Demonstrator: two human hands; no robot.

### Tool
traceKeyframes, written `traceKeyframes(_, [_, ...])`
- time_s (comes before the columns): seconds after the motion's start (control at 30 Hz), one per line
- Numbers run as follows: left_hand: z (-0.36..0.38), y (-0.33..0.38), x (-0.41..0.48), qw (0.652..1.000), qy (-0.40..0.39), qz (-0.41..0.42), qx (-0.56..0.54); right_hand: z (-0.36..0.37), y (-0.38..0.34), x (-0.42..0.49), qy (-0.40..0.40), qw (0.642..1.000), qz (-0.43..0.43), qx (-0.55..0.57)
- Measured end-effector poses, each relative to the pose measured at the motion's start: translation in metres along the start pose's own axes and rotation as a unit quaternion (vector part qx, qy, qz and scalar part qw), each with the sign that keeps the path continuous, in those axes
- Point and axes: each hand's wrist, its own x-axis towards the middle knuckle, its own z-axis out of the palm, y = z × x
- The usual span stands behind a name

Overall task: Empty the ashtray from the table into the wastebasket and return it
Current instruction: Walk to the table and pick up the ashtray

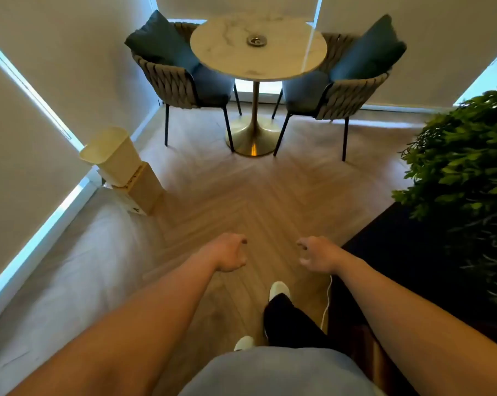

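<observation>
Both grips, left hand [230,256] and right hand [317,254], hang loosely curled and empty, the ashtray [256,40] well ahead on the counter [284,61], about equally far from each

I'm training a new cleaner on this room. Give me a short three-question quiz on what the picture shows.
1. True or false: the ashtray sits on the table.
2. Where is the wastebasket? A) under the table B) on the floor by the left wall, atop a box C) beside the plant
3. What do the left hand and right hand hold?

Key: 1 true; 2 B; 3 nothing, both are empty.
</observation>
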Motion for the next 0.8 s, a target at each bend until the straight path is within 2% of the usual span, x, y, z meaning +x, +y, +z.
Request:
traceKeyframes(0.57, [-0.087, 0.012, 0.136, 0.995, -0.052, -0.072, -0.038, -0.102, 0.03, 0.131, -0.034, 0.999, -0.012, 0.019])
traceKeyframes(0.8, [-0.116, 0.027, 0.182, 0.995, -0.045, -0.075, -0.053, -0.141, 0.049, 0.17, -0.05, 0.999, -0.013, 0.005])
